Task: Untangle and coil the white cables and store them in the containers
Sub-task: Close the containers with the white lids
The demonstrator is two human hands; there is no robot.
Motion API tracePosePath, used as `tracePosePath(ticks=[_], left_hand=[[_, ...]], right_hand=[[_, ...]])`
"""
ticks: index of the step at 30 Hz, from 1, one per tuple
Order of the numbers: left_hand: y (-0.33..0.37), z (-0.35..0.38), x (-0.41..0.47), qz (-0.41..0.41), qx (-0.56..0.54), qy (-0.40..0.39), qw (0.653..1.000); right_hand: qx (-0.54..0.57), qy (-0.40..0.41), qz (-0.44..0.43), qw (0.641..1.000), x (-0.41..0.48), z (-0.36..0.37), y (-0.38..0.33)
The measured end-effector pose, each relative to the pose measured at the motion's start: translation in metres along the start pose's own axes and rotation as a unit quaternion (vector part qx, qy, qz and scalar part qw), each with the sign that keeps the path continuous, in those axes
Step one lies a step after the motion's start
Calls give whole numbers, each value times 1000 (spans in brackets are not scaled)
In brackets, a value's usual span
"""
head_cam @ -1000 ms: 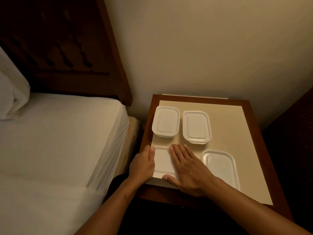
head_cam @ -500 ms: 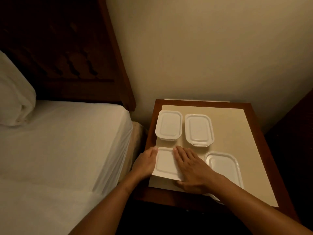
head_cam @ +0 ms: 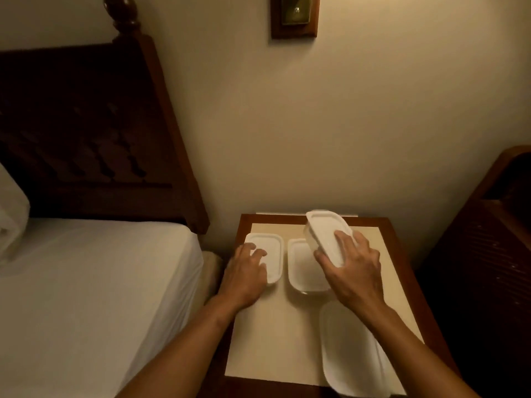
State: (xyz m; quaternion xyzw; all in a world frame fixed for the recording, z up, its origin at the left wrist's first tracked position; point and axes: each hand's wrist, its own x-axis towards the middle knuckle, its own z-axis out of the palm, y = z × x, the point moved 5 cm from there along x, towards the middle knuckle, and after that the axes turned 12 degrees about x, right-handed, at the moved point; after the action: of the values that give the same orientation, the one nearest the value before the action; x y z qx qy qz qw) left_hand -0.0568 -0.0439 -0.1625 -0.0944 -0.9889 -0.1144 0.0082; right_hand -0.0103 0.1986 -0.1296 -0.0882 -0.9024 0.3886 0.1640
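No loose cables are seen, so storing's probably done. One lidded container (head_cam: 321,234) is gripped by the right hand (head_cam: 353,268), a second container (head_cam: 271,248) merely touched by the left hand (head_cam: 244,271).

pillow (head_cam: 11,208) cut off, middle container (head_cam: 300,265) partly hidden

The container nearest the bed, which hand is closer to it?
Left. The left hand rests on that container; the right hand is off to its right, gripping a second container, raised and tilted.
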Motion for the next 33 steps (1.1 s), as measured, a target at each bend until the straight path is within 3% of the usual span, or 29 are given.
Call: tracePosePath(ticks=[4, 9, 13, 23, 29, 31, 33], left_hand=[[23, 33, -6, 23, 83, -104, 991], [16, 50, 18, 9, 117, -92, 989], [2, 50, 61, 11, 113, -78, 991], [-15, 60, 162, 35, 127, -33, 991], [-15, 59, 167, 42, 150, -50, 986], [-2, 51, 152, 47, 153, -23, 987], [20, 37, 125, 60, 89, 19, 994]], right_hand=[[-116, -10, 98, 988, 35, -4, 47], [-170, -104, 166, 966, 53, 23, 90], [-169, -135, 157, 964, 81, 37, 99], [-152, -110, 150, 971, 155, 76, 106], [-189, -116, 143, 964, 165, 80, 104], [-181, -123, 146, 965, 158, 75, 100], [-155, -102, 125, 975, 143, 68, 89]])
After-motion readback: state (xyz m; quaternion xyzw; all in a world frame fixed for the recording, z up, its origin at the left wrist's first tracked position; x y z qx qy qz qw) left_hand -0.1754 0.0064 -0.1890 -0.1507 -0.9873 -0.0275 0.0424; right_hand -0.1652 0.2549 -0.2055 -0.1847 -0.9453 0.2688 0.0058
